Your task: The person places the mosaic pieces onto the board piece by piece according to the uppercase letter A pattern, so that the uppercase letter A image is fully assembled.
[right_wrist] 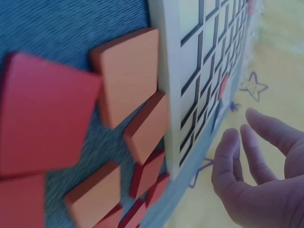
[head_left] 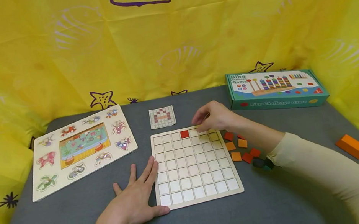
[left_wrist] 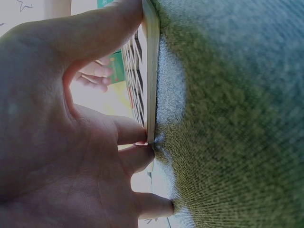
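Note:
A pale wooden grid board [head_left: 206, 201] lies flat on the grey cloth, with one red square tile [head_left: 184, 134] in the middle of its far row. Against the board's left edge my left hand [head_left: 137, 199] rests with fingers spread, its thumb at the near corner. Over the far right corner hovers my right hand [head_left: 215, 117]. In the right wrist view its bent fingers and thumb [right_wrist: 273, 130] stand apart, and nothing shows between them. Several loose red and orange tiles [head_left: 242, 142] lie along the board's right side, some hidden under the right forearm in the head view.
A small card [head_left: 162, 117] with a coloured grid pattern lies beyond the board. To the left is a sea-animal puzzle board [head_left: 84, 174]. A green game box [head_left: 279, 103] stands back right, an orange block [head_left: 353, 146] far right. Yellow cloth [head_left: 170, 51] hangs behind.

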Action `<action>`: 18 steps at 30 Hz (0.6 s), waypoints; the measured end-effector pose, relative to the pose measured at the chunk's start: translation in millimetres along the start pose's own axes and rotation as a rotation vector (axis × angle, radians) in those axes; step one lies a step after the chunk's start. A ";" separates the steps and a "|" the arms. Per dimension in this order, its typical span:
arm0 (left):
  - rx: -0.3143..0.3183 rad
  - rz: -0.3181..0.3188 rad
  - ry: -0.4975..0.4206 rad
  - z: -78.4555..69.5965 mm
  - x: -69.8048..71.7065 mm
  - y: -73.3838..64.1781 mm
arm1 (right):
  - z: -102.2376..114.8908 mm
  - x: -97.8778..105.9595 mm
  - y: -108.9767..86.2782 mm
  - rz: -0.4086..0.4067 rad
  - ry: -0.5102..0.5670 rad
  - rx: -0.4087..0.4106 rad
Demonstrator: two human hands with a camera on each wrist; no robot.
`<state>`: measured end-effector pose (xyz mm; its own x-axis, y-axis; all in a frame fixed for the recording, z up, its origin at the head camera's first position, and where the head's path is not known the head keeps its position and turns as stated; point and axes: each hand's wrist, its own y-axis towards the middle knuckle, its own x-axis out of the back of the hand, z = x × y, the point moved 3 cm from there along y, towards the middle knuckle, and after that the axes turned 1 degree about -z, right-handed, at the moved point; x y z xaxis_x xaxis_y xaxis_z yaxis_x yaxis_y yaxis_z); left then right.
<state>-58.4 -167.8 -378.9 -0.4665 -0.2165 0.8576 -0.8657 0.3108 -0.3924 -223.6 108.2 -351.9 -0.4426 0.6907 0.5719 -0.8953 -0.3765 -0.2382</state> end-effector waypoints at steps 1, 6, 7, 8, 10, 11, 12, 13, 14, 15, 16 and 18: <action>0.002 0.001 -0.001 0.1 0.2 -0.1 | -1.2 2.0 -1.4 -0.004 0.006 -0.004; 0.004 0.003 -0.003 0.0 0.6 -0.3 | -9.8 13.5 -9.1 -0.027 0.027 -0.023; 0.006 0.003 -0.001 0.2 0.6 -0.6 | -11.6 15.7 -10.9 -0.030 0.029 -0.026; 0.007 0.002 0.002 0.3 0.6 -0.8 | -13.4 18.0 -12.6 -0.035 0.027 -0.028; 0.010 0.001 0.004 0.6 0.6 -1.1 | -17.1 22.9 -16.1 -0.047 0.011 -0.031; 0.011 0.002 0.004 0.8 0.4 -1.3 | -19.3 25.4 -17.7 -0.053 0.002 -0.032; 0.012 0.003 0.002 0.9 0.2 -1.5 | -21.8 28.1 -19.3 -0.058 -0.008 -0.033; 0.012 0.003 0.001 1.0 -0.1 -1.5 | -24.6 30.9 -20.9 -0.064 -0.021 -0.034; 0.013 0.005 -0.002 0.9 -0.3 -1.4 | -27.5 33.9 -22.7 -0.068 -0.027 -0.037; 0.013 0.008 -0.005 0.8 -0.4 -1.1 | -30.5 37.1 -24.7 -0.071 -0.032 -0.039; 0.013 0.010 -0.005 0.7 -0.5 -0.9 | -33.4 40.3 -27.2 -0.075 -0.032 -0.044; 0.013 0.013 -0.007 0.3 -0.5 -0.3 | -39.2 46.6 -32.7 -0.081 -0.036 -0.057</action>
<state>-58.0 -168.0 -379.3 -0.4793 -0.2188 0.8499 -0.8615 0.3020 -0.4081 -216.9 176.9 -348.3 -0.3675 0.6946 0.6184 -0.9299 -0.2838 -0.2339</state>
